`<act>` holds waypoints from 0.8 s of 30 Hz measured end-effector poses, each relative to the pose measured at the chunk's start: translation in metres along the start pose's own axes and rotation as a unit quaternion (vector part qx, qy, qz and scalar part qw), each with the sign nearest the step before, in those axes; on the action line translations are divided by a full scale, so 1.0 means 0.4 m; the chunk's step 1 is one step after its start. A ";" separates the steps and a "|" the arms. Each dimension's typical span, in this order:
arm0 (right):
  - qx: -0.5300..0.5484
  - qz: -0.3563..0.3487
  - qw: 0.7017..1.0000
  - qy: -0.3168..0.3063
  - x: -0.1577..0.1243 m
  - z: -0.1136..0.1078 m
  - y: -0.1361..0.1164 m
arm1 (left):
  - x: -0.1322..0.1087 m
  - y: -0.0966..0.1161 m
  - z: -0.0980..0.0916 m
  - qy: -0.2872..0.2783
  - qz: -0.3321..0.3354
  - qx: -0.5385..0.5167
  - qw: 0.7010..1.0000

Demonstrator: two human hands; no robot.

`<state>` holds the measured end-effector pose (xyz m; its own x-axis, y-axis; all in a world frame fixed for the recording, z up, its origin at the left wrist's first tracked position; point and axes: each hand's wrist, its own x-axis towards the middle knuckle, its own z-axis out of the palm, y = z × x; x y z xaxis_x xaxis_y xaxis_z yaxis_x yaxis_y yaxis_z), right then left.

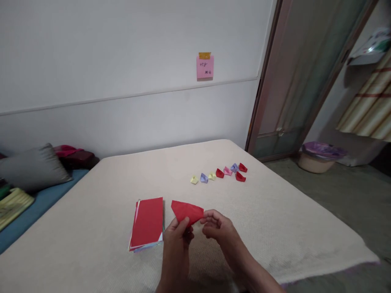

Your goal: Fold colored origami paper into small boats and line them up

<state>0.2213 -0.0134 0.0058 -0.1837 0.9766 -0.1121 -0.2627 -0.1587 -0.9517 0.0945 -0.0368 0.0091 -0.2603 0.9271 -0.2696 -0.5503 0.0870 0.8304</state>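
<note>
My left hand (pixel 177 236) pinches a folded sheet of red paper (pixel 187 211), with the thumb on its front and the fingers curled behind. The paper is creased into a flat, many-sided shape, wide at the top and narrower below. My right hand (pixel 220 228) is at the paper's right corner, its half-bent fingertips touching the edge while the thumb stands apart from it. Left of my hands lies a stack of coloured paper (pixel 148 221), a red sheet on top and white, pink and bluish edges showing beneath.
Several small folded paper boats (pixel 219 173) in red, pink, purple and yellow stand farther back on the cream-covered bed (pixel 122 179). A grey cushion (pixel 33 167) lies at the left. Beyond the bed's right side, a lined basin (pixel 317 160) rests on the floor. A pink note (pixel 205 68) is taped to the wall.
</note>
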 end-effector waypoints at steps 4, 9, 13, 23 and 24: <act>-0.003 -0.028 1.000 -0.015 -0.004 0.008 0.001 | -0.014 -0.007 0.014 -0.046 -0.009 0.021 0.999; -0.021 -0.026 0.998 0.044 -0.006 0.002 0.003 | -0.039 0.009 0.035 -0.081 -0.006 0.061 0.995; -0.028 -0.036 0.998 0.053 -0.006 -0.003 -0.002 | -0.036 0.009 0.038 -0.086 0.018 0.124 0.988; 0.008 -0.052 0.998 0.025 -0.008 -0.012 -0.011 | -0.032 0.015 0.036 -0.092 0.027 0.084 0.992; 0.007 -0.054 0.998 0.024 -0.007 -0.013 -0.011 | -0.030 0.016 0.034 -0.095 0.029 0.078 0.992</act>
<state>0.2280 -0.0148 0.0088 -0.1090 0.9938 -0.0236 -0.2921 -0.0547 -0.9548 0.1049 -0.0425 0.0245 -0.1252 0.9829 -0.1349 -0.4053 0.0735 0.9112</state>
